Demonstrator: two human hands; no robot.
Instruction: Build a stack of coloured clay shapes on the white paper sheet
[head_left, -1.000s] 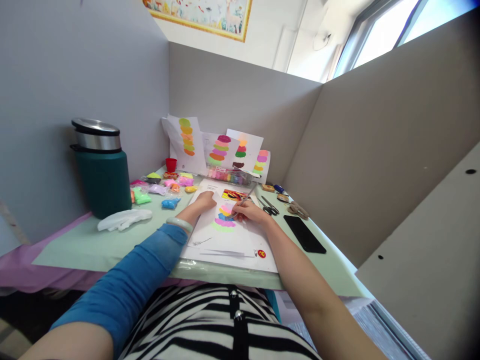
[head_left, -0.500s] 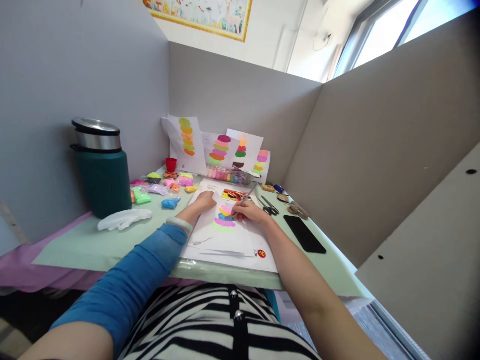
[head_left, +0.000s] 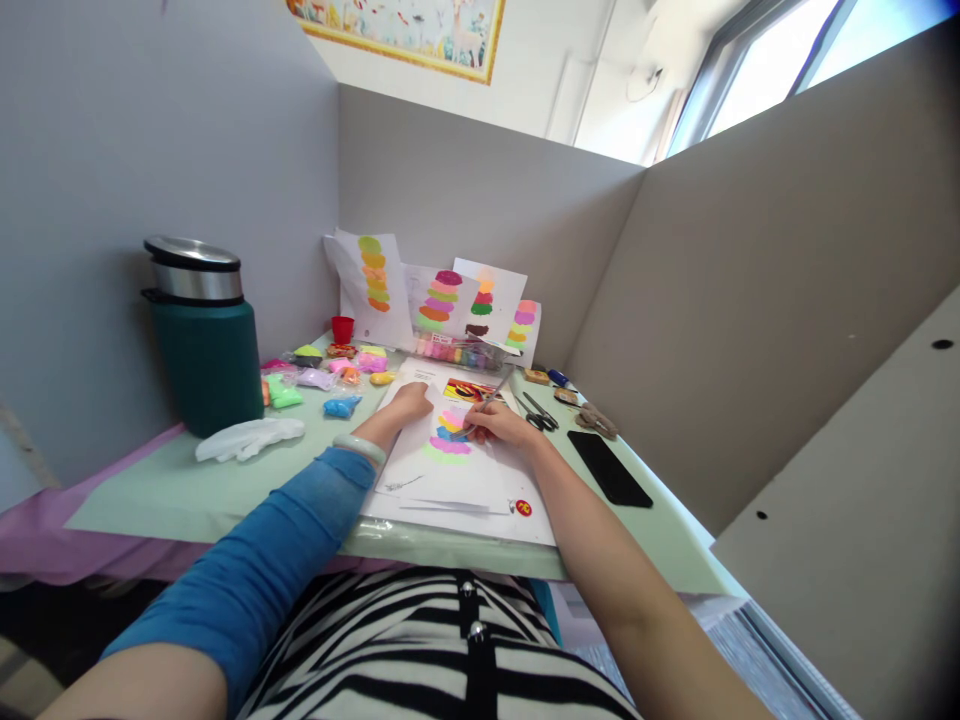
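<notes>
A white sheet of paper [head_left: 450, 485] with stacked bands of pink, yellow, blue, purple and light green lies tilted over a larger printed white sheet [head_left: 517, 528]. My left hand [head_left: 412, 402] is closed at the upper left edge of the coloured sheet, gripping it there. In my right hand [head_left: 495, 424] is a thin grey stick-like tool [head_left: 495, 392], pinched between the fingers. Its lower tip meets the blue band [head_left: 452, 434] of the sheet; whether it is a brush or a modelling tool I cannot make out.
Small bags of coloured clay [head_left: 343, 406] lie to the left, near a white glove [head_left: 250, 438] and a tall green flask [head_left: 206, 350]. Coloured sheets [head_left: 375, 290] lean at the back. Black scissors [head_left: 538, 412] and a dark phone [head_left: 609, 468] lie rightward. Grey partitions [head_left: 480, 180] surround the table.
</notes>
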